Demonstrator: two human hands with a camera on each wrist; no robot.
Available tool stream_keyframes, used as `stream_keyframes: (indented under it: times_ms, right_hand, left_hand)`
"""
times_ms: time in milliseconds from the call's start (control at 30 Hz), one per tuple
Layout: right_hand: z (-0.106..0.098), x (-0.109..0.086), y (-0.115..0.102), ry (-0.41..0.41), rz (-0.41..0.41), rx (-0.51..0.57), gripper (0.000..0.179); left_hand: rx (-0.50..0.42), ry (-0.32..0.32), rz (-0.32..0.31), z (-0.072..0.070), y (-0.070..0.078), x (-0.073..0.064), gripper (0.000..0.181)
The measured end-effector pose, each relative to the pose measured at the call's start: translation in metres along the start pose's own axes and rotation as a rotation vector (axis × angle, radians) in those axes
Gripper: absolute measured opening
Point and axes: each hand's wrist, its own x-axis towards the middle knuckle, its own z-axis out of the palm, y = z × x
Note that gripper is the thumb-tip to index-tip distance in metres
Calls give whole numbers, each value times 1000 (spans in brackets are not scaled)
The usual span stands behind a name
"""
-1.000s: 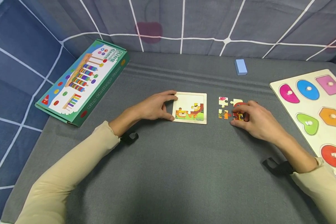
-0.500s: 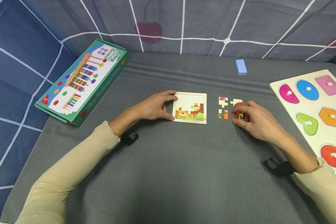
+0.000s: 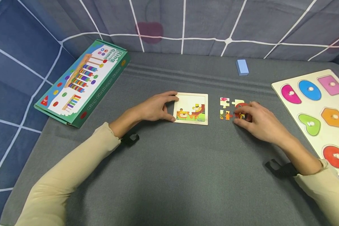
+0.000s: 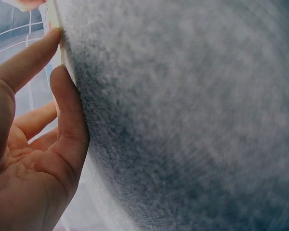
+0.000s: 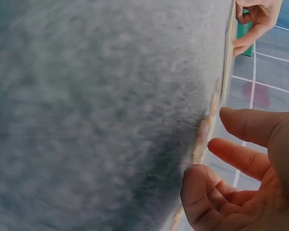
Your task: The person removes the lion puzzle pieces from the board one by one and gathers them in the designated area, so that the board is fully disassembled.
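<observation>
In the head view my left hand [image 3: 155, 106] rests at the left edge of a square wooden puzzle board [image 3: 190, 94], fingertips by its upper corner and thumb at the lower one. Tiger-picture pieces fill the board's lower part; its upper part is pale. To the right, my right hand [image 3: 261, 122] reaches over loose jigsaw pieces, thumb and fingertips around a red piece [image 3: 240, 116], partly covered by the fingers. Left of it lie a pale piece [image 3: 224, 102] and a green-and-orange piece [image 3: 227, 115]. The right wrist view shows a gap between thumb and index finger.
A green ring game box [image 3: 82, 81] lies at the left. A blue block [image 3: 242, 67] stands at the back. On the right is a large shape board [image 3: 313, 103] with knobbed pieces. Grey cloth covers the table [image 3: 172, 169], with a blue checked curtain [image 3: 203, 22] behind.
My right thumb has shifted slightly at the red piece, a little farther from me. My left hand and the puzzle board stay in place.
</observation>
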Motion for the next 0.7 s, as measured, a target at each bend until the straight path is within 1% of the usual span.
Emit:
stream_keyframes:
  times_ms: [133, 167, 233, 333, 400, 567, 700]
  right_hand:
    - [-7, -2, -3, 40, 31, 23, 32]
    - [-9, -2, -4, 49, 27, 31, 32]
    - [-11, -2, -7, 64, 8, 66, 29]
    - [-11, -1, -14, 60, -43, 110, 26]
    - [-8, 1, -20, 61, -71, 137, 24]
    - [4, 8, -32, 59, -136, 173, 26]
    - [10, 16, -42, 46, -152, 204, 28]
  left_hand:
    - [8, -6, 1, 0, 0, 0, 78]
    - [9, -8, 1, 0, 0, 1, 78]
    - [13, -10, -1, 0, 1, 1, 78]
    - [16, -11, -2, 0, 2, 0, 78]
    - [19, -10, 0, -1, 2, 0, 79]
    - [20, -5, 9, -1, 2, 0, 79]
    - [11, -4, 11, -1, 1, 0, 79]
